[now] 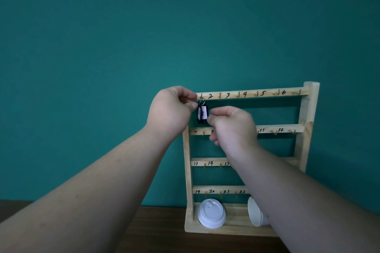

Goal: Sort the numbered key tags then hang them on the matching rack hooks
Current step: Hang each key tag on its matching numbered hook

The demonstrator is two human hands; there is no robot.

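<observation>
The left hand (172, 107) has its fingers curled, and thumb and forefinger pinch the metal ring (201, 100) of a black key tag (202, 114) with a white label. Just right of it and a little lower, the right hand (230, 125) is also curled and pinches the lower edge of the same tag with its fingertips. The tag hangs upright between the two hands. The ring is at the first hook (201, 95) of the top rail, just beside the left thumb; it seems to sit on the hook, but this part is too small to be sure.

Behind both hands stands the wooden rack (307, 107), with four rails that carry handwritten numbers and small hooks. The rest of the top rail runs to the right of the hands.

Far below the hands, the base (236, 229) of the rack holds two things. Under the left hand's side lies a lidded cup (211, 215), its white lid towards the camera, so its content is hidden. Beside it, under the right forearm, lie white cups (256, 214) stacked into each other, on their side.

The rack stands on a dark tabletop (160, 232), against a teal wall (123, 37).
</observation>
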